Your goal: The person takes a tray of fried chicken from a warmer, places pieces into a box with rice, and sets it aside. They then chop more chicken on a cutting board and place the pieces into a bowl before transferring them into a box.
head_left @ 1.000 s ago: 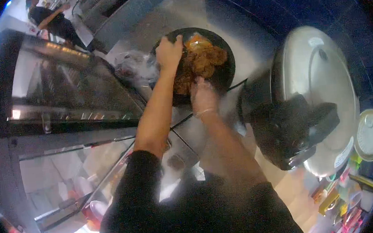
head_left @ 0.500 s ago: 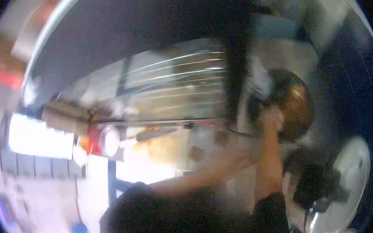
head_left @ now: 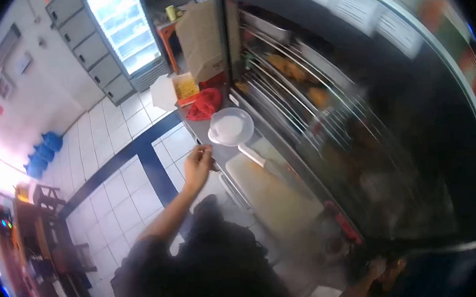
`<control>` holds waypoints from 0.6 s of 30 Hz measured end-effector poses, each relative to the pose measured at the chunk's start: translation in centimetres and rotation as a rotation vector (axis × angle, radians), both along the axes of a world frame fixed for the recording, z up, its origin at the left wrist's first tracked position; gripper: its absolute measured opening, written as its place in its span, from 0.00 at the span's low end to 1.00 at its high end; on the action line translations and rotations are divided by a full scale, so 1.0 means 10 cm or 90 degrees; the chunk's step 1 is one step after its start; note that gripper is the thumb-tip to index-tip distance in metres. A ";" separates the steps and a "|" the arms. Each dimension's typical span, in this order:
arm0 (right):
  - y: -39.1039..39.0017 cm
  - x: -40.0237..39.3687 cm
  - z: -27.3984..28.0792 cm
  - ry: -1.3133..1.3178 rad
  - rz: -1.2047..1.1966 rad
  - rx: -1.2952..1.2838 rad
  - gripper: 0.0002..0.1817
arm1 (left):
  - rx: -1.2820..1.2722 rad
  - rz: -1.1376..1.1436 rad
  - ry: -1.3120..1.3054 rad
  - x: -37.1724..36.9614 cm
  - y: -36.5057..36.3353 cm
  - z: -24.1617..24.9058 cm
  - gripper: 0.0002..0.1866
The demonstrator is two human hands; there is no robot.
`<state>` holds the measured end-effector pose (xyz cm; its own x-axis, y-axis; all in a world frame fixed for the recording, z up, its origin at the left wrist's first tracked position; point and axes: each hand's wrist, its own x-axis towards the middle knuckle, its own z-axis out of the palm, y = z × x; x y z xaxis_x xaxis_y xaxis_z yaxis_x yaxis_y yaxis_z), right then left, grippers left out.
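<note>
Red cloth (head_left: 206, 104) lies beside the bowl (head_left: 231, 127); white handle (head_left: 252, 155) overlaps the board (head_left: 264, 194).

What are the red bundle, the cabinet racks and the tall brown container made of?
Red bundle: probably fabric, matte; it crumples in soft folds.
Cabinet racks: likely metal wire, shiny; thin rods catch bright highlights.
Tall brown container: paper or cardboard, matte; plain tan faces, thickness unclear.
</note>
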<state>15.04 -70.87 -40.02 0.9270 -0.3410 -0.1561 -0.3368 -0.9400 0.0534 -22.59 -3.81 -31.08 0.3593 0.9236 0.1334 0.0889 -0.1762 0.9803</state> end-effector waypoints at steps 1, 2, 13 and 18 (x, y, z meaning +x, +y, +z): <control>0.14 -0.02 0.10 -0.035 -0.014 -0.010 0.26 | -0.107 0.017 0.004 -0.07 0.31 -0.09 0.15; 0.29 -0.10 0.16 -0.085 -0.010 -0.025 0.26 | -0.211 0.033 0.005 -0.15 0.69 -0.19 0.19; 2.56 -1.55 1.11 -0.475 -0.078 0.271 0.28 | -0.367 0.443 -0.169 1.27 3.83 -2.06 0.32; 3.23 -2.01 1.35 -0.537 -0.086 0.622 0.28 | -0.326 0.527 0.012 0.90 3.87 -1.57 0.27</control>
<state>-5.11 -38.58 -26.55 0.8282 -0.5154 0.2201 -0.0250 -0.4263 -0.9042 -13.55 34.91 -46.78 -0.4322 0.8295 -0.3537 0.0094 0.3964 0.9180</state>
